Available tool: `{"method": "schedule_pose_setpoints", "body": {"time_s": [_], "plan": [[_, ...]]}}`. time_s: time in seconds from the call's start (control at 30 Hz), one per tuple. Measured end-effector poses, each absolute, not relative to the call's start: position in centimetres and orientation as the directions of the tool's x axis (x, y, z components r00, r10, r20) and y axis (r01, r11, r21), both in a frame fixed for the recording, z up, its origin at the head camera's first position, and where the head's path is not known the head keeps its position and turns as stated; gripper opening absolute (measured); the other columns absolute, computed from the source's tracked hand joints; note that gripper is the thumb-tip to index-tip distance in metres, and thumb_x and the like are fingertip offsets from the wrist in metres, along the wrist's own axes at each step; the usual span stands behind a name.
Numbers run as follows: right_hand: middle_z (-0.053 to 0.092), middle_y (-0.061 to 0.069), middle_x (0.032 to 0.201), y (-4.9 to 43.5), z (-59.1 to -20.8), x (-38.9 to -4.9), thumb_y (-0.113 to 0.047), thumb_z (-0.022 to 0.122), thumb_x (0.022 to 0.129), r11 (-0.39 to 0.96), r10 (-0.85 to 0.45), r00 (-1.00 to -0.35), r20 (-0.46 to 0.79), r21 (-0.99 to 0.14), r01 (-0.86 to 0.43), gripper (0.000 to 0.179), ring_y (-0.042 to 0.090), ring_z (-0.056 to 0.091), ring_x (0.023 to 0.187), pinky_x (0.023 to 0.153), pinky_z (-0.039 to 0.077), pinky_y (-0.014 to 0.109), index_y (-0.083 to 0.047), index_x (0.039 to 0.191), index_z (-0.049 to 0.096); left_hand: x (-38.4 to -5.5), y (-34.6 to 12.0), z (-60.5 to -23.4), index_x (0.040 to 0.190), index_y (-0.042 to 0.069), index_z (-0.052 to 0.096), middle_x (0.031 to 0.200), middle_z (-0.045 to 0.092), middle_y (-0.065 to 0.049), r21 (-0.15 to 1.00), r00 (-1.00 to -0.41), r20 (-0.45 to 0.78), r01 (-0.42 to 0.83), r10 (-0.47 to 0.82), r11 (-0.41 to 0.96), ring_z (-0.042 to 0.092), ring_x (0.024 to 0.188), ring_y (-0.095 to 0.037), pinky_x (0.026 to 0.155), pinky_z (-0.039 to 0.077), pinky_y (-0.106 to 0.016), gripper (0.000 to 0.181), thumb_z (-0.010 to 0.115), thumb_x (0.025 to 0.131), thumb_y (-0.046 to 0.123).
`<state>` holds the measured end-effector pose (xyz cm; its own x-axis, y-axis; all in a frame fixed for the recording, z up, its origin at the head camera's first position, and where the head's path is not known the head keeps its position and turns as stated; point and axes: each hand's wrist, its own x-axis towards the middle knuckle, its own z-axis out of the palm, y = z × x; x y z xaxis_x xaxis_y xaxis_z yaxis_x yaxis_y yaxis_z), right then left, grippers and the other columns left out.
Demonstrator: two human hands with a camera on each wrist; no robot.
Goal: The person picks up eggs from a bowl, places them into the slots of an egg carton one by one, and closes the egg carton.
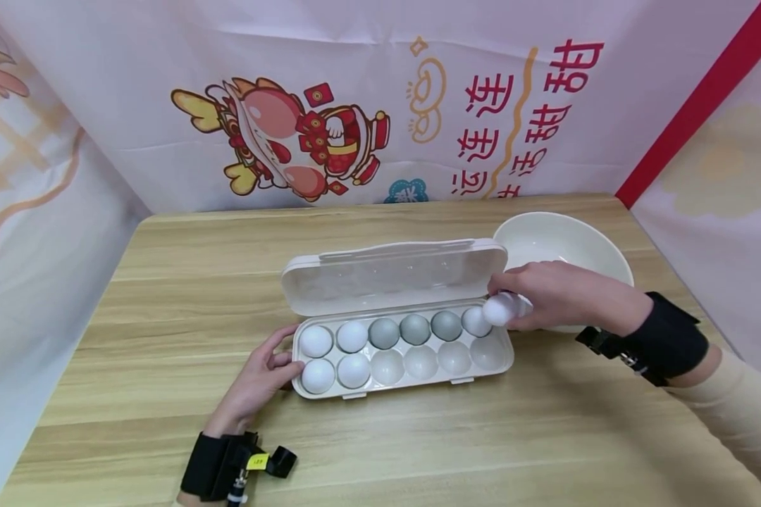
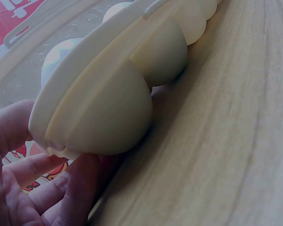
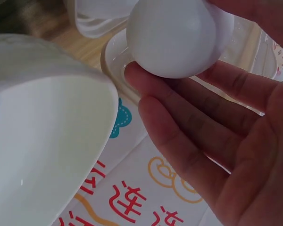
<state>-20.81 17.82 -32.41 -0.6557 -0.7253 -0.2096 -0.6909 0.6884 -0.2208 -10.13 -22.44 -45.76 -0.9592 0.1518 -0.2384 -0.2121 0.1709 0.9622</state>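
A cream plastic egg box (image 1: 506,355) lies on the table with its clear-looking lid (image 1: 393,280) raised at the back. White eggs (image 1: 317,341) fill both rows at the left end; three grey-green eggs (image 1: 415,329) and another white egg (image 1: 475,322) continue the back row. Bare cups (image 1: 421,362) show at the front right. My left hand (image 1: 263,377) grips the box's left end, thumb at the rim and fingers beneath in the left wrist view. Over the back right corner, my right hand (image 1: 545,289) holds a white egg (image 3: 174,40) in its fingers.
A large white bowl (image 1: 567,243) stands at the right, behind my right hand and close beside the box. The wooden table (image 1: 184,296) ends at the back against a printed cloth (image 1: 355,42), with more cloth at both sides.
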Motion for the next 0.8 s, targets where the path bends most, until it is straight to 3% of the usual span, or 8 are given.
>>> {"method": "schedule_pose_setpoints", "body": {"time_s": [0.4,0.8], "plan": [[0.062,-0.004,0.082,16.3,-32.8,-20.1,-0.026,0.076,0.07,0.611,-0.792,-0.584,-0.178,-0.231,-0.757,0.033,0.011,0.054,0.067,0.061,0.05,0.029,-0.015,0.096,0.059,-9.9,-22.5,-45.6,0.142,0.008,0.027,0.112,0.059,-0.035,0.965,-0.96,-0.234,-0.21,0.152,0.159,0.063,0.087,-0.018,0.07,0.053,-0.026,0.061,0.055,0.088,0.004],[0.06,-0.008,0.081,15.5,-33.0,-19.6,-0.024,0.075,0.07,0.553,-0.833,-0.537,-0.136,-0.263,-0.791,0.029,0.007,0.052,0.066,0.06,0.05,0.029,-0.019,0.093,0.057,-9.8,-22.6,-45.7,0.141,0.011,0.029,0.108,0.062,-0.031,0.96,-0.957,-0.255,-0.232,0.142,0.159,0.062,0.086,-0.021,0.069,0.052,-0.027,0.059,0.055,0.088,0.003]]}}
